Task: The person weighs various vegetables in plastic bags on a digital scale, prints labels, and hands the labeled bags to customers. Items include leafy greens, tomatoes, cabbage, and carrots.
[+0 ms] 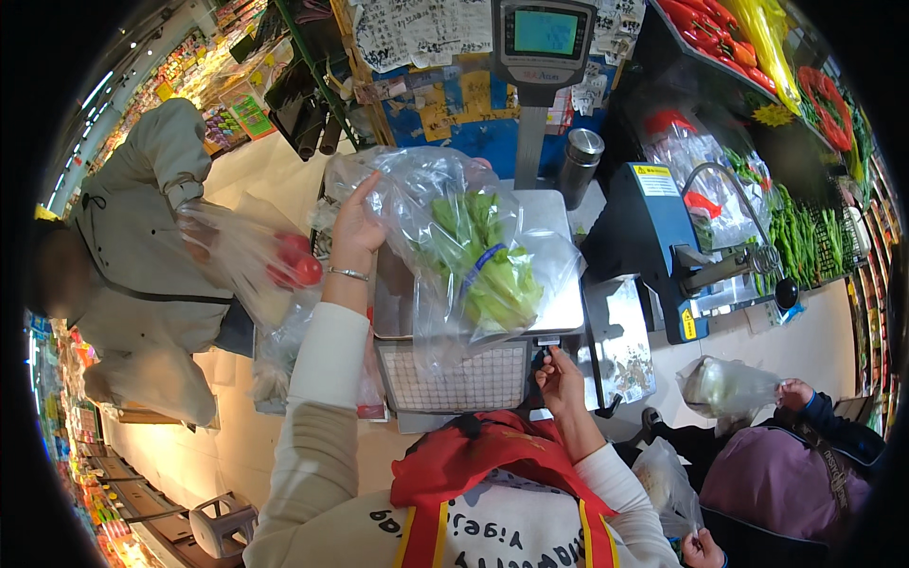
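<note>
A clear plastic bag (426, 177) holds a leafy green lettuce (497, 277) with a purple-blue band (481, 266) around it. The bag rests on the metal plate (557, 213) of a weighing scale. My left hand (361, 220) is raised at the bag's upper left side, with the film gathered at its fingers. My right hand (562, 383) is at the scale's front right corner. Its fingertips meet a small white label (548, 341) at the printer slot; whether they pinch it is unclear. The scale's lit display (545, 33) stands on a post behind the plate.
A bag-sealing machine (671, 248) and a steel flask (582, 156) stand right of the scale. Green peppers (799, 234) and red peppers (717, 35) lie beyond. A person (149, 227) at left holds bagged tomatoes (302, 270). Another person (781, 476) at lower right holds bags.
</note>
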Demonstrator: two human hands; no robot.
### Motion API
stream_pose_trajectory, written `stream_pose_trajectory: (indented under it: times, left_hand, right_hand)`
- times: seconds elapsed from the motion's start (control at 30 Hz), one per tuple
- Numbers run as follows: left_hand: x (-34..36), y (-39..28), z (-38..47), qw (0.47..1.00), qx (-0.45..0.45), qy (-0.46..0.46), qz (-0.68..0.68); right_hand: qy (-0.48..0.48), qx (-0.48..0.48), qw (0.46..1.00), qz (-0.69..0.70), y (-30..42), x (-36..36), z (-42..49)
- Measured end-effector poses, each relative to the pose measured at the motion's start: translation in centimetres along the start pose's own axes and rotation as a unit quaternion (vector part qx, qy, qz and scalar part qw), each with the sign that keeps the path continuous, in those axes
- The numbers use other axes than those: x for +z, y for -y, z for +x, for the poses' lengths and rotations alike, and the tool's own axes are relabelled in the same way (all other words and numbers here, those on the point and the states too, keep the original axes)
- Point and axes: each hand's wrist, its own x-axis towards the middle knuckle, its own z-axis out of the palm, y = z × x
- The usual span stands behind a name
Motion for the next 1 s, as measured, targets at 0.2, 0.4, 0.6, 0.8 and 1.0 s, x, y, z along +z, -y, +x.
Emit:
stream_pose_trajectory:
  times: [0.2,0.4,0.6,0.8,1.0]
  left_hand:
    - [-0.5,-1.1,0.7,0.999,0.006,0.005,0.038]
    - [-1.5,-2.9,-1.7,0.993,0.069,0.092,-0.012]
    - [-1.6,-2.3,-3.9,0.992,0.084,0.083,-0.044]
    - [0.2,-2.3,-9.1,0.986,0.152,0.052,0.044]
    - [6.4,-0.7,-12.9,0.938,0.212,0.197,0.19]
  right_hand:
    - [-0.04,-0.074,0.995,-0.045,0.0,1.4,0.5]
    - [0.027,-0.346,0.911,-0.222,2.7,7.1,-4.8]
    - [0.16,-0.523,0.655,-0.521,4.6,17.2,-2.7]
    - [0.051,-0.508,0.381,-0.77,6.1,20.7,-4.0]
    - [0.433,-0.477,0.594,-0.481,8.4,27.3,-5.2]
